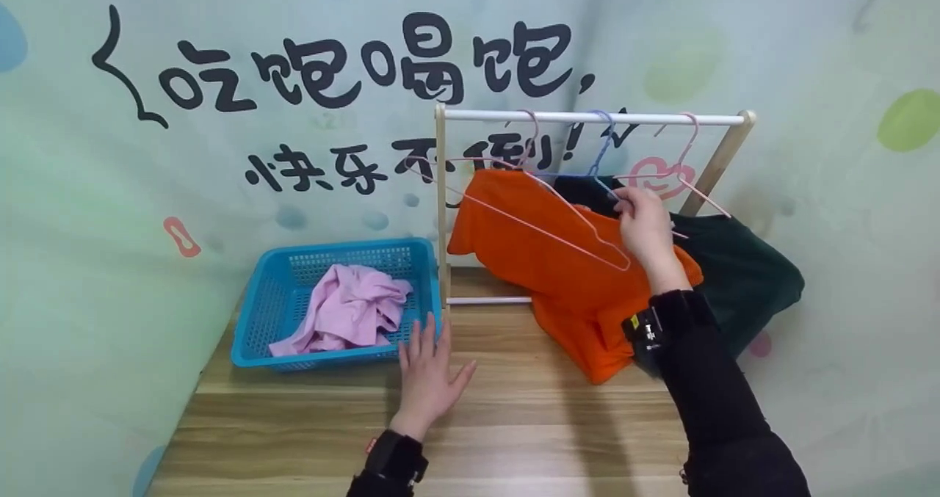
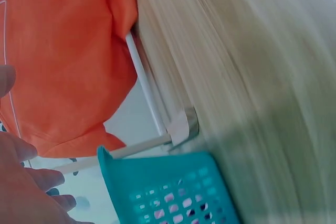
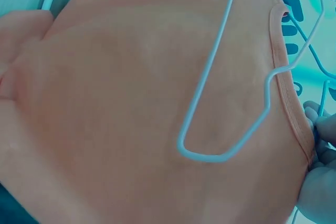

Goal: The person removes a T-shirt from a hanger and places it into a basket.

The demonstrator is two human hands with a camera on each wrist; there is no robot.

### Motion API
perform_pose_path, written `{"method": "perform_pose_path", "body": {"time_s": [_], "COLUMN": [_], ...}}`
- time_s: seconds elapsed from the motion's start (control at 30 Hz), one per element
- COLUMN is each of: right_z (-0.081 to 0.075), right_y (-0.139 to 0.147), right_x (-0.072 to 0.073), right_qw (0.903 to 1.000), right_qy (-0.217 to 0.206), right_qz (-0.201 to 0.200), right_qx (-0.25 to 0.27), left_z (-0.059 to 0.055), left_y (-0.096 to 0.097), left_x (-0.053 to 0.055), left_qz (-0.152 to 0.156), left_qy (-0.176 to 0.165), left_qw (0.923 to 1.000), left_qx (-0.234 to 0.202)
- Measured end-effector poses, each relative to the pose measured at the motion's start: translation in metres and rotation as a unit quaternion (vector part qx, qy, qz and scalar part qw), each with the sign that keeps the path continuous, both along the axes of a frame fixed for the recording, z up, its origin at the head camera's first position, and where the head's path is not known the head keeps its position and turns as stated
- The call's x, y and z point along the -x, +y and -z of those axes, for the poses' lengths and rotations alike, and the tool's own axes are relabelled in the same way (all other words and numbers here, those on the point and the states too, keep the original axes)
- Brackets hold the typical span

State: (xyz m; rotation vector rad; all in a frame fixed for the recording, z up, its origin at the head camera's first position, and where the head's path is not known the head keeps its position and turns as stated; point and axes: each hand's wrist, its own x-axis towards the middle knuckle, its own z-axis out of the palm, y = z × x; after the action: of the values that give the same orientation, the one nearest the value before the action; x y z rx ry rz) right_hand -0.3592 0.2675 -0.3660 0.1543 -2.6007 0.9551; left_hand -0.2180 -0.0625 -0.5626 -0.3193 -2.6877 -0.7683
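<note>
In the head view my right hand (image 1: 646,225) pinches the arm of a blue clothes hanger (image 1: 604,144) hooked on the rack's rail. An orange garment (image 1: 507,218) hangs from that hanger; its edge runs beside my fingers in the right wrist view. In front of the cloth dangles a bare pink hanger (image 1: 540,225). To the right, a dark green garment (image 1: 749,262) hangs below another pink hanger (image 1: 690,144). My left hand (image 1: 428,379) has its fingers extended by the front right corner of a blue basket (image 1: 246,306); whether they touch it I cannot tell.
A crumpled pink cloth (image 1: 352,306) lies in the basket. The rack has a white top rail (image 1: 485,115), wooden posts (image 1: 441,211) and a low white bar (image 1: 488,301). It stands on a wood-grain table (image 1: 514,423), with a printed backdrop (image 1: 183,203) behind.
</note>
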Motion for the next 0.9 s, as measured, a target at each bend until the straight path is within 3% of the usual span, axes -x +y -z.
{"method": "perform_pose_path", "body": {"time_s": [0.33,0.47,0.67,0.9], "right_z": [-0.015,-0.016,0.01,0.049], "right_y": [0.012,0.02,0.039,0.053], "right_x": [-0.01,-0.015,-0.028,-0.049], "right_qw": [0.9971,0.9956,0.9908,0.9923], "right_qy": [0.048,0.067,0.121,0.105], "right_qz": [0.058,0.061,0.051,0.045], "right_qx": [0.01,0.02,0.03,0.046], "left_z": [0.01,0.013,0.018,0.026], "left_y": [0.018,0.022,0.022,0.02], "left_x": [-0.013,-0.018,-0.025,-0.03], "left_qz": [0.001,0.004,-0.005,-0.02], "left_qy": [0.004,-0.002,-0.006,-0.01], "left_qw": [0.9999,0.9996,0.9993,0.9989], "left_qx": [-0.013,-0.027,-0.036,-0.041]}}
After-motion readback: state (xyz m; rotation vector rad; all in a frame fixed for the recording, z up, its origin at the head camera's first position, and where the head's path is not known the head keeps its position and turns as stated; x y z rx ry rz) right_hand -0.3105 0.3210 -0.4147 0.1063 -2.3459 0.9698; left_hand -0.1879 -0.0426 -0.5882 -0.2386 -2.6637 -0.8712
